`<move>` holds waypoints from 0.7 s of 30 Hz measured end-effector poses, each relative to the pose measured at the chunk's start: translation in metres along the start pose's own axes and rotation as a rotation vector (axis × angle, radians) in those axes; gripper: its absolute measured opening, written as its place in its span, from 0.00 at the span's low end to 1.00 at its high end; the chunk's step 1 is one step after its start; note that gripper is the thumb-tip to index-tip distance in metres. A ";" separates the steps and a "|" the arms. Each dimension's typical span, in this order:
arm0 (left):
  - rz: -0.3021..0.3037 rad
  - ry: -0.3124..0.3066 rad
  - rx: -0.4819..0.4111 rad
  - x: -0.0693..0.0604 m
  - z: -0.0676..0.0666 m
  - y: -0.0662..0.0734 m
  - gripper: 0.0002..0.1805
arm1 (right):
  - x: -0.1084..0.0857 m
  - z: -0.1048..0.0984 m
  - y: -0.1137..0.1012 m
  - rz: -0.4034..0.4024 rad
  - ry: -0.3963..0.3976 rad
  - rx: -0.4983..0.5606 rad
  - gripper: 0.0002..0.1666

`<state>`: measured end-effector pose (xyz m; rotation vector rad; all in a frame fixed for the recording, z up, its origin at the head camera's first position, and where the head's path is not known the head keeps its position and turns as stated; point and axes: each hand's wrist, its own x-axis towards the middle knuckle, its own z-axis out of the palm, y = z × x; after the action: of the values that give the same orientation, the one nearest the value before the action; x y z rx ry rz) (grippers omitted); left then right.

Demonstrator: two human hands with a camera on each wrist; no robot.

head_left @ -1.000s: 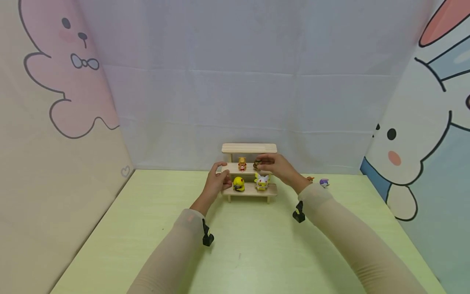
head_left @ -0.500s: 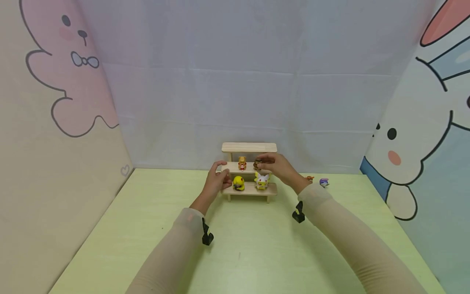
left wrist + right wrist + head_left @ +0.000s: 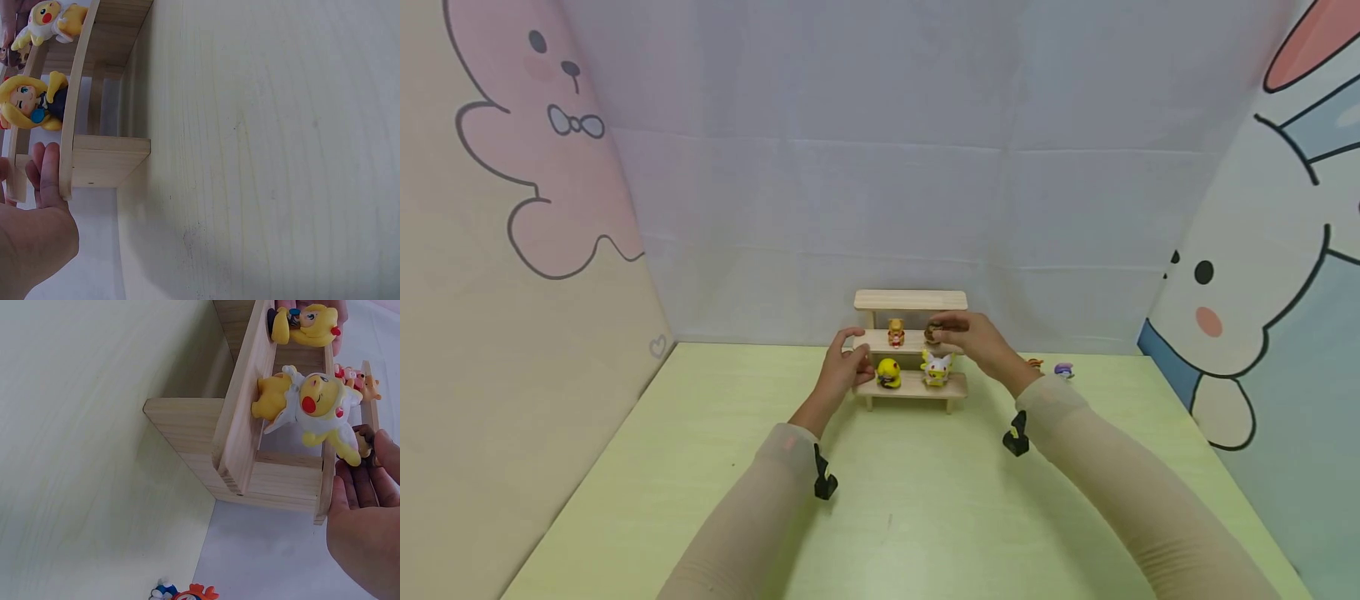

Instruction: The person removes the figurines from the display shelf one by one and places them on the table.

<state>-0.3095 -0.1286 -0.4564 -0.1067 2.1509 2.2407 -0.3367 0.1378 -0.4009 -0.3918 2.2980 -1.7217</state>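
A small three-tier wooden display shelf (image 3: 910, 299) stands at the back of the table. My left hand (image 3: 842, 367) grips its left end, with fingers reaching between the boards in the left wrist view. On the middle tier, my right hand (image 3: 973, 337) pinches a small brown figurine (image 3: 932, 332) between thumb and fingers, partly hidden by them. To its left stands an orange-and-red figurine (image 3: 896, 332). The bottom tier bears a yellow-haired figurine (image 3: 25, 100) at the left and a yellow figurine in a white hood (image 3: 315, 403) at the right.
On the table right of the shelf, an orange figurine (image 3: 1035, 364) and a purple-topped figurine (image 3: 1063, 370) lie behind my right forearm. A pale cloth wall (image 3: 760, 250) rises directly behind the shelf.
My right hand has shifted slightly right along the middle tier with the brown figurine. The left hand keeps its place on the shelf's left end.
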 end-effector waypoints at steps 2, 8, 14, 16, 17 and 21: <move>-0.001 0.001 0.003 0.000 0.000 0.000 0.20 | -0.002 -0.003 0.001 0.000 0.008 0.001 0.25; 0.006 0.002 0.007 0.000 0.000 0.000 0.19 | -0.008 -0.014 0.004 -0.017 0.027 -0.006 0.26; 0.006 0.000 0.006 0.000 -0.001 0.000 0.19 | -0.014 -0.024 0.013 -0.051 0.041 -0.010 0.27; 0.005 -0.001 0.007 0.000 -0.001 0.000 0.19 | -0.016 -0.027 0.015 -0.049 0.048 -0.010 0.28; 0.004 -0.002 0.007 0.000 -0.001 0.000 0.19 | -0.018 -0.029 0.016 -0.050 0.050 -0.015 0.28; -0.002 -0.001 0.008 0.000 -0.001 0.000 0.19 | -0.024 -0.034 0.018 -0.044 0.063 -0.014 0.30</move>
<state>-0.3096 -0.1298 -0.4561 -0.1077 2.1579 2.2305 -0.3272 0.1821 -0.4085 -0.3985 2.3634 -1.7641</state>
